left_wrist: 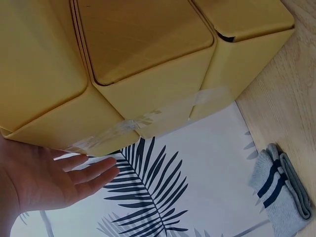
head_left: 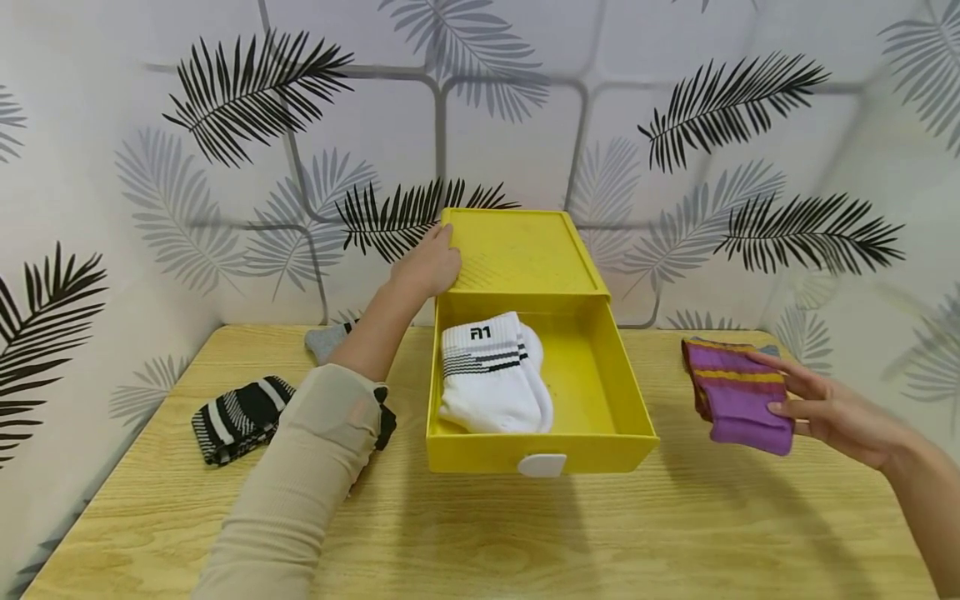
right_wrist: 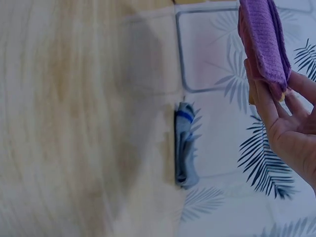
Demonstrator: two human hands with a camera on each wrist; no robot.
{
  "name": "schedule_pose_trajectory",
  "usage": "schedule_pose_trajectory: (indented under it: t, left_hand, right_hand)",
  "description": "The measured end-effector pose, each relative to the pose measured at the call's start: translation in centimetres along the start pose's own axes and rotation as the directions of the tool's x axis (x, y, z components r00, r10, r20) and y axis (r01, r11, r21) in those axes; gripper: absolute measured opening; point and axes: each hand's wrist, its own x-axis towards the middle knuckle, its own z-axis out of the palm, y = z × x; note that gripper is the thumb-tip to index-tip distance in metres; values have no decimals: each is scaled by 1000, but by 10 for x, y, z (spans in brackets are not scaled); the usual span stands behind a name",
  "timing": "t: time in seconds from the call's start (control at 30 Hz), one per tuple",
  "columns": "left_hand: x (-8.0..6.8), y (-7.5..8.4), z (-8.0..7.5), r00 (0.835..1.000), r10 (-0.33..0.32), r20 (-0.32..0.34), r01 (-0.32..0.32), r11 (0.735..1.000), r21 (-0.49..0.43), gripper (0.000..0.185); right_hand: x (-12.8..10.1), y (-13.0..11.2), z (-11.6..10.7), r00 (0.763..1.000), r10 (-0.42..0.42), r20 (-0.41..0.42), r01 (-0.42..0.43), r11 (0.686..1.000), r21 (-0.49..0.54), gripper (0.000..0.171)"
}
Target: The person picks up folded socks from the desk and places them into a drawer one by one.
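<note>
A yellow drawer box [head_left: 517, 250] stands on the table with its drawer [head_left: 611, 417] pulled out. Folded white socks [head_left: 491, 375] with black stripes lie in the drawer's left part. My left hand [head_left: 429, 265] rests at the box's upper left edge; the left wrist view shows its fingers [left_wrist: 96, 177] extended beside the yellow casing. To the right of the drawer, my right hand [head_left: 851, 412] pinches a folded pair of purple socks [head_left: 746, 408] with orange and dark red stripes between thumb and fingers, held above the table.
Black-and-white patterned socks [head_left: 243, 421] lie on the left of the table. Grey socks [left_wrist: 279, 192] with dark stripes are near the back left, partly behind my sleeve [head_left: 300, 467]. A grey-blue folded sock [right_wrist: 185, 145] lies at the table's back right, by the leaf-patterned wall.
</note>
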Motion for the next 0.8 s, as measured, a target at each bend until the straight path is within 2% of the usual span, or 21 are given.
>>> schedule_pose_trajectory:
  t: [0.17, 0.27, 0.37, 0.43, 0.47, 0.5, 0.53, 0.6, 0.63, 0.67, 0.73, 0.77, 0.8]
  left_hand:
    - [3, 0, 1, 1000, 13, -13, -12, 1000, 26, 53]
    - [7, -1, 0, 1000, 22, -6, -21, 999, 27, 56]
    - [54, -29, 21, 997, 67, -39, -66, 997, 35, 62]
    - [96, -53, 38, 994, 96, -44, -95, 995, 31, 66]
    - [117, -67, 49, 991, 114, -66, -113, 993, 22, 68]
    - [133, -75, 57, 991, 113, -68, -110, 993, 51, 68]
    - [138, -79, 59, 989, 126, -72, -123, 991, 47, 70]
    - [126, -73, 55, 988, 133, -76, -131, 991, 30, 71]
    - [110, -63, 48, 992, 115, -58, -110, 991, 70, 70]
    - [92, -54, 41, 991, 121, -65, -116, 990, 78, 69]
    - [56, -33, 26, 993, 100, -54, -97, 994, 59, 64]
    - [40, -22, 18, 997, 69, -31, -67, 995, 76, 61]
    - [28, -13, 12, 999, 50, -13, -49, 996, 80, 57]
  right_hand:
    - [5, -14, 7, 1000, -18, 12, 18, 1000, 4, 61]
    - [6, -22, 9, 999, -22, 28, 21, 999, 49, 61]
    - [6, -29, 9, 998, -42, 43, 38, 995, 94, 62]
    - [7, -35, 10, 998, -55, 39, 50, 993, 109, 61]
    - [7, -38, 11, 997, -61, 39, 57, 992, 114, 62]
    - [8, -41, 12, 997, -68, 39, 63, 990, 123, 62]
    - [9, -44, 13, 997, -73, 41, 67, 989, 130, 62]
    - [10, -50, 16, 996, -76, 42, 69, 987, 146, 62]
    - [11, -54, 18, 996, -75, 40, 68, 986, 155, 62]
    - [13, -57, 20, 997, -74, 39, 67, 985, 161, 62]
    - [15, -64, 24, 997, -65, 35, 59, 987, 150, 62]
    - [17, -67, 26, 998, -60, 25, 56, 988, 142, 62]
    - [18, -71, 29, 998, -57, 23, 54, 990, 131, 62]
